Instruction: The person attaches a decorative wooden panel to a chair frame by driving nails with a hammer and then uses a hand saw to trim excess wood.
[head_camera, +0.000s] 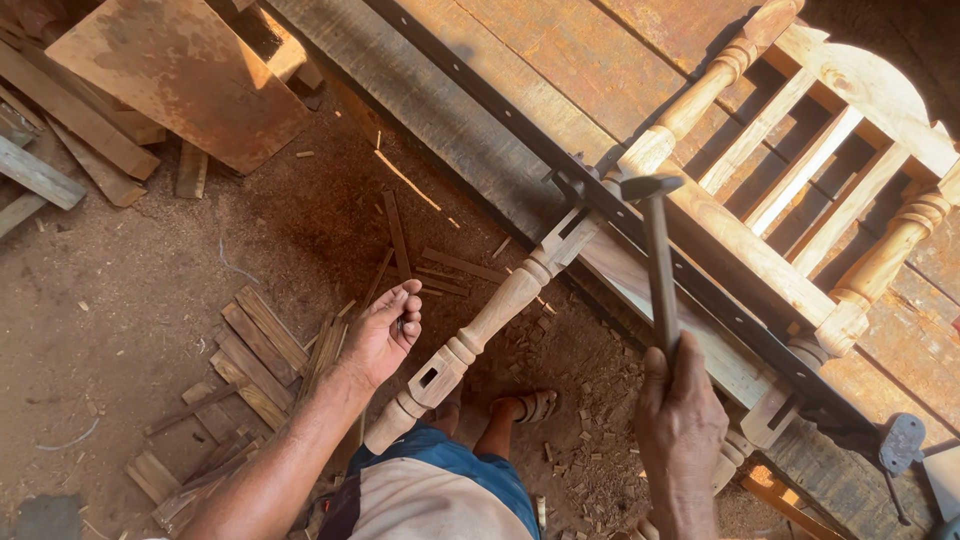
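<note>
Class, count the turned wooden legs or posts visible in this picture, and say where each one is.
3. One loose leg juts from the bench edge toward the person; two posts sit in the chair frame, upper and right. Others may be hidden.

Left hand (385, 335) loosely curled, free; right hand (680, 415) fisted, gripping.

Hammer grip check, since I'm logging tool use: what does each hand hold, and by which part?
The right hand grips the dark metal-headed hammer by its handle's lower end. The left hand holds nothing visible, its fingers loosely curled.
</note>
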